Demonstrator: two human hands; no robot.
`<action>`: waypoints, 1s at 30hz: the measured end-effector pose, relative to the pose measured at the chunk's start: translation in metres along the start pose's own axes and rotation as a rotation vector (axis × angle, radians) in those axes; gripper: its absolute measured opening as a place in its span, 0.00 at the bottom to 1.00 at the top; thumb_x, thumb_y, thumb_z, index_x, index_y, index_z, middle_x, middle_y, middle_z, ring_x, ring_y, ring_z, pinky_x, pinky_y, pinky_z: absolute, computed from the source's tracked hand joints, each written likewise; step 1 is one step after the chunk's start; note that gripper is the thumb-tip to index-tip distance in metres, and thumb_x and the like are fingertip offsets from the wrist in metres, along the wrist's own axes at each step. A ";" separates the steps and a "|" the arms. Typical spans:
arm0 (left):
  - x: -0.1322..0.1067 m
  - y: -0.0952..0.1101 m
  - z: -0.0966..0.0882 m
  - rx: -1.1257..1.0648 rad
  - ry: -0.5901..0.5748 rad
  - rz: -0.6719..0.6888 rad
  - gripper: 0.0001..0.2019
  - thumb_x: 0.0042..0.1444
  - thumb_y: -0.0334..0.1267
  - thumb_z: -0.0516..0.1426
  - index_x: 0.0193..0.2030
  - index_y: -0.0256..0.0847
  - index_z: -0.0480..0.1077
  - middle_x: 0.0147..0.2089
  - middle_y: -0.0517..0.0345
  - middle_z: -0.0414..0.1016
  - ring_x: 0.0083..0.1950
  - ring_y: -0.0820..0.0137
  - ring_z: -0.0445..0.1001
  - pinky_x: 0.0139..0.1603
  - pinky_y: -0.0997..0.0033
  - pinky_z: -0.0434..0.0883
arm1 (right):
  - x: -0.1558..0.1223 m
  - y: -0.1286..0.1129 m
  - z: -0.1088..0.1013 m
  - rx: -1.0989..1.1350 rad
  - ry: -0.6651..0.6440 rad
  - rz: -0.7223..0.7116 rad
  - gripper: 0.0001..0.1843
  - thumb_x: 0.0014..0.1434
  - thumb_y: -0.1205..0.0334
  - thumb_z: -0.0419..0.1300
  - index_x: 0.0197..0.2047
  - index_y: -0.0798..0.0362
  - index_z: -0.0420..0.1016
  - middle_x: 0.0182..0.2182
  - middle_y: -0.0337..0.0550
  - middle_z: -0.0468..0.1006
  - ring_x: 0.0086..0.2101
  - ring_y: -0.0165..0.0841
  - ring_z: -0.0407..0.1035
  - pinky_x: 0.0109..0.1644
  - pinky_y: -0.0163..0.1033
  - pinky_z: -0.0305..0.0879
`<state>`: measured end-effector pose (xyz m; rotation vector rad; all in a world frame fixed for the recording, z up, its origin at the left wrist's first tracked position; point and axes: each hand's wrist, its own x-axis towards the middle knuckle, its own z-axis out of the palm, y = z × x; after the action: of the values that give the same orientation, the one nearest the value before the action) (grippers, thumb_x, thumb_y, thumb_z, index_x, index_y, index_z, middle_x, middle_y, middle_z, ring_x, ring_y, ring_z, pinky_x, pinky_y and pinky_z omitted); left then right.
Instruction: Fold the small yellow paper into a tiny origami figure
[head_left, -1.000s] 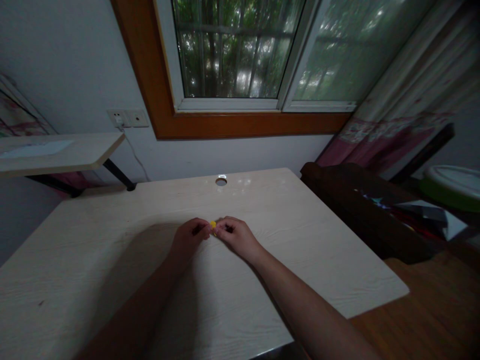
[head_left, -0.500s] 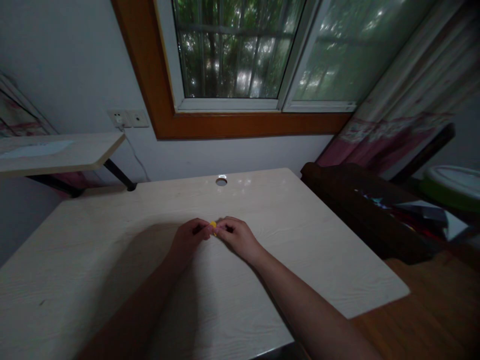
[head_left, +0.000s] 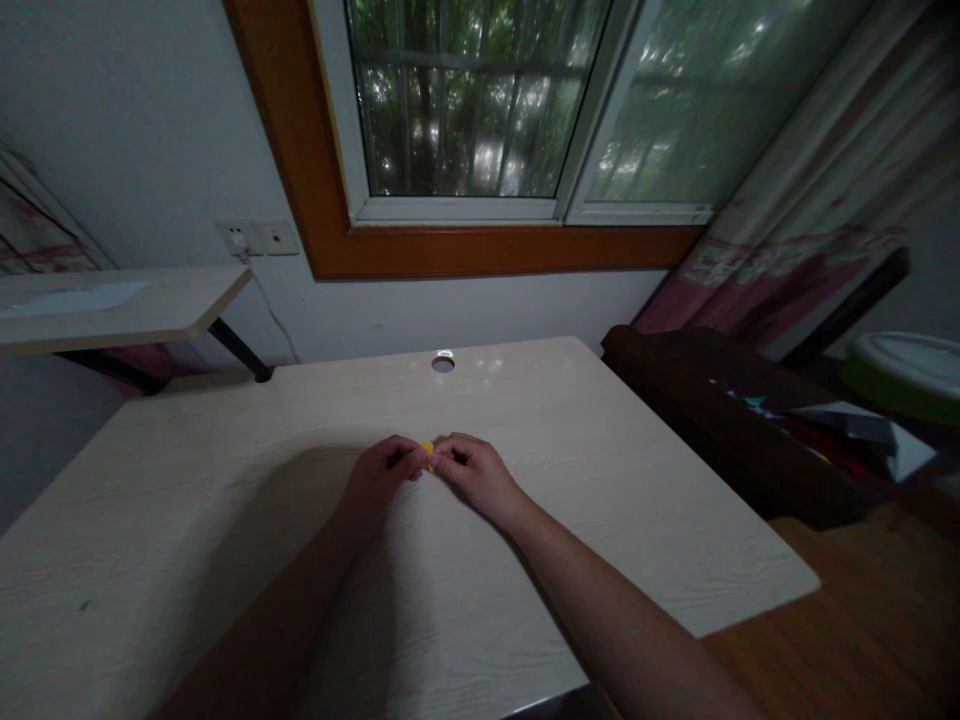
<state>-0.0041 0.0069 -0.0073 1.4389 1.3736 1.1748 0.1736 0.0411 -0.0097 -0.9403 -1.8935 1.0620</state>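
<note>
Near the middle of the counter (head_left: 637,480), a little toward its back edge, I saw a small yellow piece (head_left: 427,448) between two hands. The left hand (head_left: 384,470) had its fingers clamped on the piece's left side, and the right hand (head_left: 478,470) pinched it from the right, the two sets of fingers almost meeting. Beyond them, by the back edge, was a round hole (head_left: 443,365); at the far left corner stood a raised shelf (head_left: 176,318) on black legs (head_left: 238,350).

I am watching the head view from a distance; I am making out no readable text, label, brand, number or sign on anything there.
</note>
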 end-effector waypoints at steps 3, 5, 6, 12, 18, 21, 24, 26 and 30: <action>0.000 0.001 -0.001 0.017 0.004 0.024 0.10 0.56 0.43 0.57 0.32 0.39 0.73 0.26 0.62 0.73 0.30 0.72 0.71 0.34 0.74 0.68 | 0.000 0.000 0.001 -0.004 0.003 -0.003 0.10 0.60 0.56 0.61 0.33 0.52 0.79 0.30 0.41 0.76 0.32 0.31 0.68 0.36 0.35 0.62; 0.000 0.002 -0.001 0.038 0.013 0.029 0.09 0.56 0.43 0.57 0.31 0.39 0.73 0.26 0.62 0.73 0.30 0.72 0.71 0.34 0.73 0.68 | -0.001 0.001 0.001 -0.007 0.027 0.003 0.10 0.60 0.55 0.61 0.34 0.52 0.79 0.30 0.41 0.76 0.31 0.31 0.68 0.36 0.35 0.62; 0.000 0.002 -0.001 0.051 0.018 0.028 0.09 0.55 0.42 0.57 0.31 0.39 0.73 0.25 0.62 0.73 0.29 0.72 0.71 0.34 0.73 0.68 | -0.001 0.001 0.002 -0.003 0.046 0.010 0.10 0.59 0.54 0.61 0.34 0.52 0.79 0.30 0.41 0.76 0.31 0.31 0.68 0.35 0.35 0.62; -0.001 0.000 0.001 0.092 -0.006 0.037 0.09 0.55 0.41 0.57 0.30 0.39 0.74 0.25 0.61 0.73 0.28 0.72 0.71 0.32 0.74 0.67 | 0.000 -0.001 0.001 0.040 0.103 0.021 0.10 0.58 0.56 0.62 0.34 0.53 0.80 0.30 0.42 0.77 0.32 0.32 0.68 0.36 0.36 0.63; -0.001 0.001 0.001 0.108 -0.016 0.021 0.09 0.56 0.42 0.57 0.30 0.39 0.73 0.25 0.61 0.73 0.28 0.72 0.71 0.32 0.74 0.67 | 0.002 0.002 -0.001 0.035 0.068 0.013 0.09 0.60 0.58 0.60 0.34 0.53 0.79 0.31 0.41 0.76 0.33 0.31 0.69 0.38 0.35 0.63; 0.000 0.000 0.002 0.117 -0.008 0.007 0.09 0.55 0.42 0.57 0.31 0.39 0.74 0.25 0.61 0.74 0.28 0.71 0.72 0.32 0.74 0.67 | 0.001 0.006 0.000 0.029 0.079 0.014 0.09 0.60 0.58 0.60 0.34 0.53 0.78 0.31 0.41 0.76 0.33 0.31 0.69 0.38 0.35 0.63; 0.000 -0.001 0.003 0.104 -0.012 -0.001 0.10 0.54 0.44 0.57 0.32 0.40 0.75 0.25 0.61 0.74 0.28 0.71 0.72 0.32 0.73 0.67 | 0.001 0.009 0.001 0.065 0.097 0.040 0.09 0.60 0.57 0.60 0.33 0.53 0.78 0.31 0.41 0.77 0.33 0.32 0.69 0.39 0.36 0.63; 0.001 -0.001 0.004 0.080 -0.026 -0.022 0.10 0.53 0.45 0.58 0.33 0.40 0.75 0.25 0.60 0.74 0.29 0.70 0.72 0.32 0.73 0.68 | 0.002 0.010 0.002 0.130 0.105 0.074 0.10 0.59 0.56 0.60 0.34 0.53 0.78 0.31 0.42 0.77 0.33 0.32 0.69 0.39 0.36 0.64; 0.000 -0.001 0.004 0.067 -0.060 -0.062 0.10 0.51 0.44 0.60 0.33 0.39 0.76 0.27 0.58 0.76 0.29 0.70 0.72 0.31 0.73 0.67 | 0.002 0.009 0.003 0.237 0.109 0.125 0.11 0.58 0.55 0.61 0.34 0.54 0.77 0.31 0.42 0.78 0.33 0.32 0.70 0.39 0.36 0.65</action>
<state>-0.0002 0.0068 -0.0088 1.4556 1.4174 1.0468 0.1722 0.0455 -0.0186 -0.9672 -1.5970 1.2526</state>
